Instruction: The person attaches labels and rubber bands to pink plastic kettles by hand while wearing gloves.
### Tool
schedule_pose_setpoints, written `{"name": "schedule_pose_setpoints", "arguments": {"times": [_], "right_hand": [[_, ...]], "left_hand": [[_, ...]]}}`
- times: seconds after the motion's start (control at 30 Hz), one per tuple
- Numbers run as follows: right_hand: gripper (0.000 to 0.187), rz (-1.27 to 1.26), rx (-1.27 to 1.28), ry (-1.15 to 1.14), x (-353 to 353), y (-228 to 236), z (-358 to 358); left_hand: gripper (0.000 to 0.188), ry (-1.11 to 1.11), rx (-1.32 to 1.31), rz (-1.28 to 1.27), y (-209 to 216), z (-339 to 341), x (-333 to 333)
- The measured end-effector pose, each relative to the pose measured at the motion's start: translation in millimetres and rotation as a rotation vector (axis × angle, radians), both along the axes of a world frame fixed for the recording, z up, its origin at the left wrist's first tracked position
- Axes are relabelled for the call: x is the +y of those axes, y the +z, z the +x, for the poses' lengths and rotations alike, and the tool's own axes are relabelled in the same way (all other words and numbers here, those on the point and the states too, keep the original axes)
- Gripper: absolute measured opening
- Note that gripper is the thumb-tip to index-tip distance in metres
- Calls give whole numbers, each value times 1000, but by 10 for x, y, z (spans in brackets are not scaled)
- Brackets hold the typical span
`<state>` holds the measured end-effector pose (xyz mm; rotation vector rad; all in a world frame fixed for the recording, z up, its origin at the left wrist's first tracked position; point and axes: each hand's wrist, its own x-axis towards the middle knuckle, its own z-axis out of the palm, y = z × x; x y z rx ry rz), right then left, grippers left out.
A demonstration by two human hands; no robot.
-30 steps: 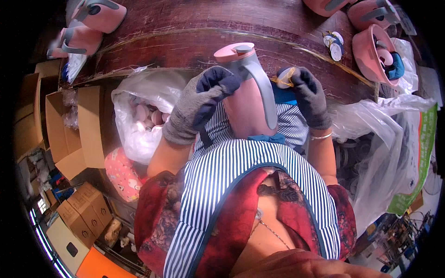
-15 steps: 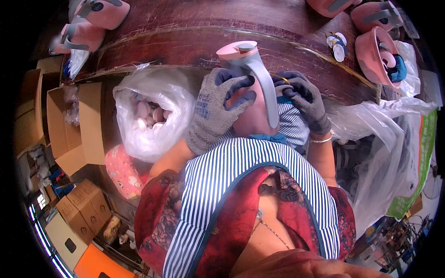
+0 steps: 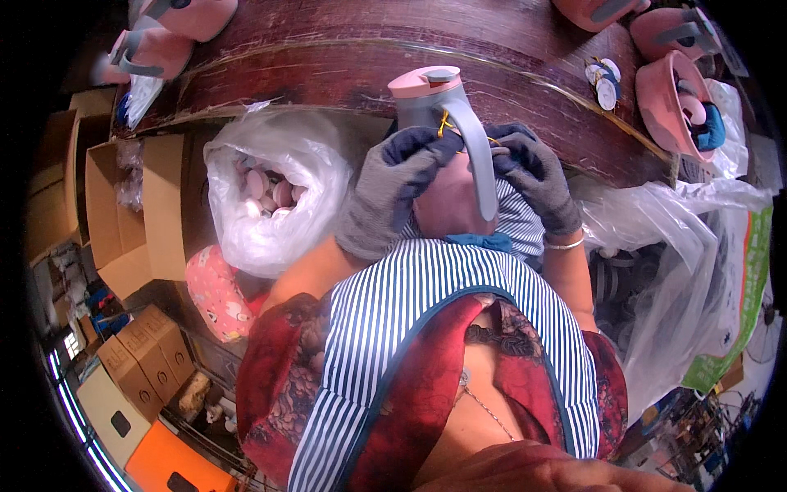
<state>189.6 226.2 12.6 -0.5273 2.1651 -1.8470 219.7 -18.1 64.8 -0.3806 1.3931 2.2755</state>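
A pink jug point(image 3: 451, 197) with a grey collar and a pink-and-grey lid stands upright against my striped apron, in front of the table edge. Its long grey handle point(image 3: 479, 160) faces me. A thin gold cord point(image 3: 444, 123) shows on the left of the handle, and more of it on the right. My left hand point(image 3: 393, 184), in a grey glove with dark fingertips, pinches the cord beside the handle. On the other side, my gloved right hand point(image 3: 531, 172) is closed at the cord's other part; its fingertips hide what else they hold.
Several round white tags point(image 3: 605, 86) with cords lie on the dark red table point(image 3: 328, 78). Pink jugs stand at both far corners, with a pink basin point(image 3: 656, 102) at right. A plastic bag point(image 3: 279, 234) of pink discs sits left, near an open carton point(image 3: 123, 262); clear bags point(image 3: 656, 238) hang right.
My left hand has let go of the jug's body and now pinches the gold cord, which has come through to the left of the handle. My right hand stays at the right side.
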Motion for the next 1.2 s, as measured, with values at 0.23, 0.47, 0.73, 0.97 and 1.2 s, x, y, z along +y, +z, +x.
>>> {"name": "schedule_pose_setpoints", "arguments": {"times": [0.23,0.47,0.73,0.97,1.2], "right_hand": [[22,-335,-340,-287,22,117,56],[29,358,682,-258,-109,685,-321],[26,-105,245,-417,-262,684,-210],[18,-54,489,-542,-394,609,-92],[23,-360,233,-485,-195,357,-115]], "left_hand": [[31,-148,447,303,-81,-179,-121],[51,-197,531,-193,65,-466,27],[57,-234,987,-798,184,-556,257],[49,-162,955,-757,268,-440,342],[43,-43,646,-547,88,-386,161]]}}
